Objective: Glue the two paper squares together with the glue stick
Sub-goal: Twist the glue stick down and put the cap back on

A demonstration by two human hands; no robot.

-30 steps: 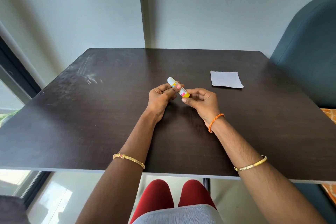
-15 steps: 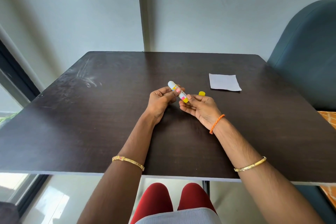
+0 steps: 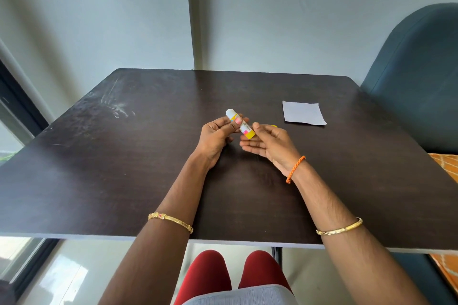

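My left hand [image 3: 218,134] holds a glue stick [image 3: 241,124] by its middle, a little above the dark table [image 3: 124,168]. The stick is tilted, white end up and to the left, yellow end down and to the right. My right hand [image 3: 270,143] is beside the yellow end, palm turned up and fingers spread, its thumb tip close to the stick. A small yellow piece [image 3: 274,126] peeks out just behind my right fingers; I cannot tell if it lies on the table. A pale paper square [image 3: 303,116] lies flat at the right back. I see only one sheet.
A dark blue-green chair back [image 3: 418,86] stands at the table's right rear corner. The grey wall [image 3: 124,20] runs behind the far edge. A window frame [image 3: 17,106] is on the left, and an orange patterned cloth [image 3: 446,168] at the right edge.
My right hand let go of the stick's yellow end and opened, palm up. A small yellow piece has appeared behind its fingers. My left hand has kept its hold on the stick.
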